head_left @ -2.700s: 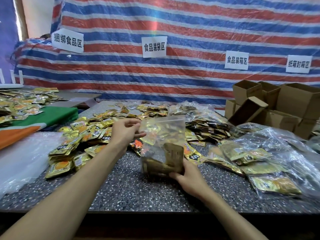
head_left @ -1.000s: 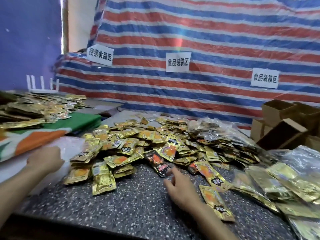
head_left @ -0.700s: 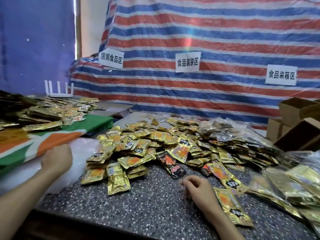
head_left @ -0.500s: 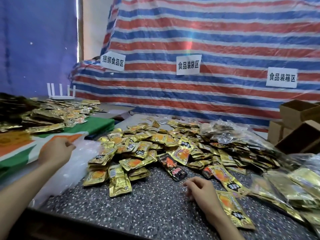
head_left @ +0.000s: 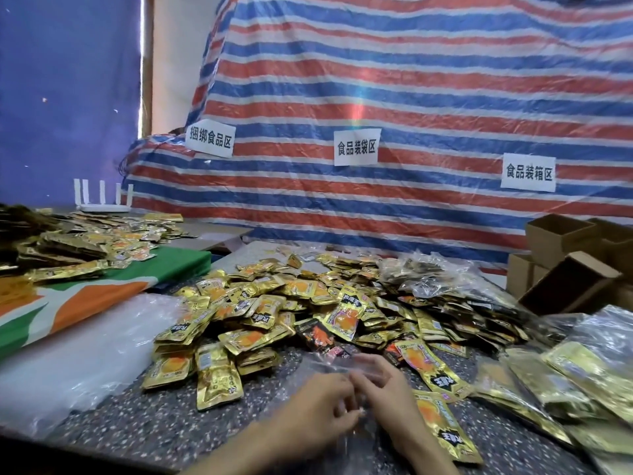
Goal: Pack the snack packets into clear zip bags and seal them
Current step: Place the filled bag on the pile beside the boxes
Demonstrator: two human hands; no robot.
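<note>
Left hand [head_left: 318,406] and right hand [head_left: 387,395] pinch clear zip bag [head_left: 330,366]; snack packets [head_left: 260,317] heaped at 12 o'clock; bare worktop [head_left: 144,428] at 8 o'clock, by near edge.

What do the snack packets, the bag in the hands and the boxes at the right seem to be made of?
The snack packets: probably metallised foil film, glossy gold, with crinkled reflections. The clear zip bag: thin transparent plastic, as the speckled table shows through it. The boxes: brown cardboard, matt, with folded flaps.

Cardboard boxes [head_left: 561,241] stand right, a white router [head_left: 102,208] left, before a striped tarp [head_left: 411,80].
</note>
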